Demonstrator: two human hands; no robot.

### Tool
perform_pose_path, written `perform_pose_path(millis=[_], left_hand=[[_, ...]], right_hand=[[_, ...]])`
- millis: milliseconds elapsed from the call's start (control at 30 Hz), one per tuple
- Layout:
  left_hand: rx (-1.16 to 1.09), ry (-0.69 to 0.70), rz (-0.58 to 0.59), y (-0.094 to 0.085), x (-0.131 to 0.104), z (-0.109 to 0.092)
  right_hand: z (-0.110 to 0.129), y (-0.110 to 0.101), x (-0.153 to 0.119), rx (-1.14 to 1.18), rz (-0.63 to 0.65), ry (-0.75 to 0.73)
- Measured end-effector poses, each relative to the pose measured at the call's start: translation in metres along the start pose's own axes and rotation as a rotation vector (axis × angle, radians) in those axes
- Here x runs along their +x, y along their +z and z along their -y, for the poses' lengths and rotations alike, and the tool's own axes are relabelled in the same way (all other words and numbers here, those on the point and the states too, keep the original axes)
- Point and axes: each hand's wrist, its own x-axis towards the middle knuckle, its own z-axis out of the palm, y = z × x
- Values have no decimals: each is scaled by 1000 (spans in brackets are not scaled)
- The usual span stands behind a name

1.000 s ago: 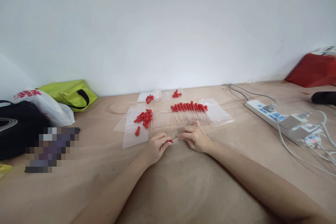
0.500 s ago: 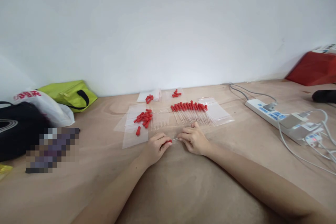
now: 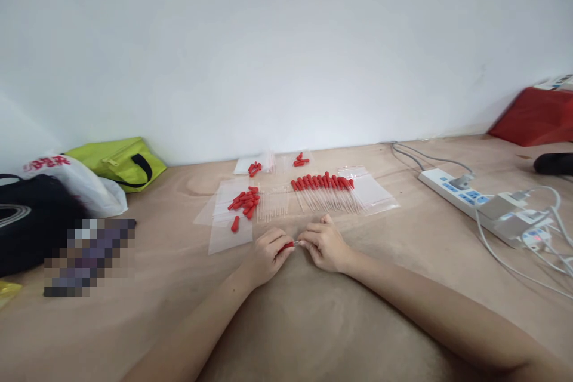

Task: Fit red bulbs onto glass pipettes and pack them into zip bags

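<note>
Between finger and thumb, my left hand (image 3: pixel 267 255) pinches a red rubber dropper bulb (image 3: pixel 286 245). My right hand (image 3: pixel 326 245) is closed on a thin clear dropper tube (image 3: pixel 296 242), whose short visible end meets the bulb's mouth; the rest is hidden by my fingers. Beyond my left hand, loose red bulbs (image 3: pixel 248 200) lie on clear plastic bags (image 3: pixel 224 239), with one bulb (image 3: pixel 235 224) apart from the pile. Bare tubes (image 3: pixel 273 203) lie side by side to their right. Past my right hand is a row of droppers with red bulbs (image 3: pixel 322 181) fitted.
Small bags with a few red bulbs (image 3: pixel 255 168) lie near the wall. On the right are a white power strip (image 3: pixel 447 191) with plugs and cables, and a red bag (image 3: pixel 535 116). A lime-green bag (image 3: pixel 119 161), white plastic bag (image 3: pixel 96 191) and black bag (image 3: pixel 40 221) stand left.
My right hand has moved left and slightly nearer me, toward my left hand. Less of the tube shows between the hands. The laid-out bulbs and tubes are unchanged.
</note>
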Motion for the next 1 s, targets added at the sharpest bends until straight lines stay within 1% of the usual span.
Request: perform_pose_path(millis=[100,200,333,400,433,500,567,633,700,833,1000], left_hand=[[0,-10,16,-1,1,2],[27,-28,8,-2,0,7],[57,-55,-58,-2,-2,15],[72,-118,-125,-2,-4,15],[78,-158,-157,-2,-4,15],[80,-231,-179,-1,-4,14],[59,-268,-142,-1,-3,13],[34,-275,-91,0,-3,13],[18,-266,-59,1,-2,13],[11,-240,-30,2,-2,13],[33,-202,-24,3,-4,15]], right_hand=[[1,-1,2,1,15,6],[3,-4,6,-54,19,-12],[4,-9,9,-184,42,-60],[1,-12,9,-227,59,-44],[-2,-13,9,-232,54,-11],[-9,-14,10,-204,12,117],[-18,-15,13,-136,-52,304],[-25,-14,19,-66,-103,476],[-30,-9,27,-32,-144,576],[-35,5,50,-99,-210,619],[-37,21,77,-206,-213,664]])
